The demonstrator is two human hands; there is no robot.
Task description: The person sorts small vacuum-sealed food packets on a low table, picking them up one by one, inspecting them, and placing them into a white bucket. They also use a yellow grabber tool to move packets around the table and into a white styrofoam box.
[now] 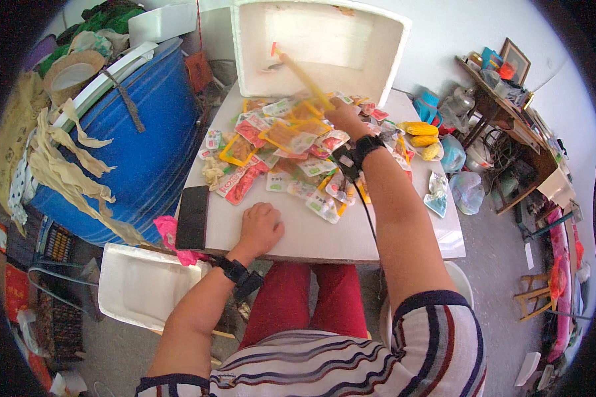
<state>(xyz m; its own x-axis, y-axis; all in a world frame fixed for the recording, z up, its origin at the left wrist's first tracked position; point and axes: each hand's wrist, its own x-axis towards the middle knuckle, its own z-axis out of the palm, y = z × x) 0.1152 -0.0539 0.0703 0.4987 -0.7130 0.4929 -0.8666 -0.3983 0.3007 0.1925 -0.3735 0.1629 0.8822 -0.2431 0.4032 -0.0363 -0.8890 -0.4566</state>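
Observation:
My right hand (346, 117) reaches over a heap of snack packets (293, 131) on the white table (298, 243). It grips a long yellow stick-like tool (303, 74) with an orange-red tip, which points toward the upright white foam box (323, 44). The tool is slightly blurred, so its exact kind is unclear. My left hand (261, 229) rests near the table's front edge, its fingers curled, with nothing seen in it. To its left lies a black smartphone (192, 217). Between the phone and the heap sits a crumpled pale wrapper or cloth (212, 171).
A blue barrel (144, 149) stands at the left, with another foam box (134, 283) below it. Corn cobs (419, 129) and a lone packet (436, 193) lie on the right. A black cable (370, 213) crosses the table. Plastic bags (466, 192) stand beyond its right edge.

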